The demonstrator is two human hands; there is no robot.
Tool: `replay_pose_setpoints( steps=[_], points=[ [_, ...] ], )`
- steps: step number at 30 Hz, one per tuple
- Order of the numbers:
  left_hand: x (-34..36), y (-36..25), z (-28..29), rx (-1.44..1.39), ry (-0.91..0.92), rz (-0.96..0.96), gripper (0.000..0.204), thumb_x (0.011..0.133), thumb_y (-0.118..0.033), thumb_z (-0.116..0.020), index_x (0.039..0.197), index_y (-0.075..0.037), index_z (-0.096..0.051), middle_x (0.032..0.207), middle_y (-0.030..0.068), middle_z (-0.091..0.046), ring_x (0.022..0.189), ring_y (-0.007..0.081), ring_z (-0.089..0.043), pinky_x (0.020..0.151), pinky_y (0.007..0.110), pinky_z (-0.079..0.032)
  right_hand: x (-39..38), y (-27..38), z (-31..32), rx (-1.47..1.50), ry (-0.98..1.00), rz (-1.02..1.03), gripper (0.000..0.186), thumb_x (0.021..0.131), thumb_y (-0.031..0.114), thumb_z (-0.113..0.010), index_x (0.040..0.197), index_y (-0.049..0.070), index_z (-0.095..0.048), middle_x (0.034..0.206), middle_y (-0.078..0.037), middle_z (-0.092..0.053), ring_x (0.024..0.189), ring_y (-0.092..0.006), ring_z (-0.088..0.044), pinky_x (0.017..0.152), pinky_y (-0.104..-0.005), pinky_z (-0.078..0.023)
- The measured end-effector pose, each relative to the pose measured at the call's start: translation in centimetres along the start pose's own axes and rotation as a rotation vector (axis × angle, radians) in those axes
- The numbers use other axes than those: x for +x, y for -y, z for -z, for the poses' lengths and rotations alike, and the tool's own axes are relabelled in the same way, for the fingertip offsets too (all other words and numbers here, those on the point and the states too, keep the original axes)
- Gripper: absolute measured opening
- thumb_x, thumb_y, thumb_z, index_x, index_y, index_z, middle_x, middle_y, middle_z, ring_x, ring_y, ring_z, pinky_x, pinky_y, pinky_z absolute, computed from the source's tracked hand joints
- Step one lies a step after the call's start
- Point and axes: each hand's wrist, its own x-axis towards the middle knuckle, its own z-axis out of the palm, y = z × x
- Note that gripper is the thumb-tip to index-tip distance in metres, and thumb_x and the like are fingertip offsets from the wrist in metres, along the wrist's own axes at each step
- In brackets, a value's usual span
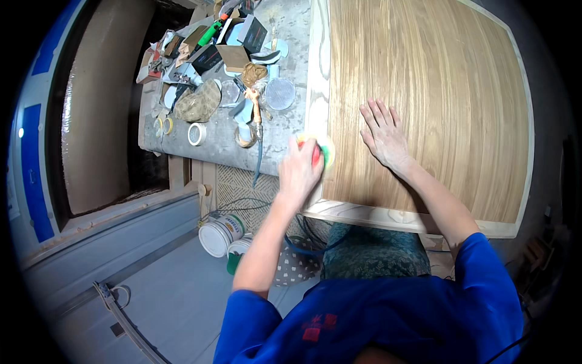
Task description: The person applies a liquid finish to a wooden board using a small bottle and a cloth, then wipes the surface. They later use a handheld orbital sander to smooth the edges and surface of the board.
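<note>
My left hand [298, 168] is closed round a small sanding tool [325, 151] with red and green parts and a yellowish round pad, slightly blurred. It sits on the pale wooden border [320, 91] at the left side of a wood-grained panel [424, 67]. My right hand [382, 133] lies flat on the panel's brown face, fingers spread, to the right of the tool.
A grey worktable [200, 155] holds boxes [245, 39], sanding discs [280, 94], a tape roll [197, 133] and an air gun [254, 103]. Below are buckets [215, 236] and hoses [306, 239]. A metal rail [127, 315] is at lower left.
</note>
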Motion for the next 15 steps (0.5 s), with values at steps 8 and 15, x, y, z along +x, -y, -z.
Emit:
replay_pose_setpoints(
  steps=[8,15],
  points=[
    [14.6,1.3,0.1,0.057,-0.106,-0.028,0.039,0.090,-0.035,-0.065,0.123,-0.016,-0.059,0.113,0.0261,-0.057,0.088,0.0483,-0.068,0.077,0.055,-0.057,0.3,0.9,0.7,-0.023,0.010,0.005,0.061,0.105,0.040,-0.049,0.159,0.015,-0.038,0.166,-0.011,-0.034,0.155,-0.0280,-0.027,0.128,-0.0492,-0.018],
    [-2.2,0.3,0.3,0.001,0.071,0.038,0.038,0.089,-0.031,-0.071,0.122,-0.017,-0.060,0.111,0.0232,-0.052,0.080,0.0452,-0.068,0.066,0.053,-0.057,0.3,0.7,0.7,-0.031,0.029,-0.045,0.062,0.104,0.040,-0.049,0.159,0.015,-0.038,0.165,-0.012,-0.034,0.155,-0.0281,-0.027,0.128,-0.0493,-0.017]
  ],
)
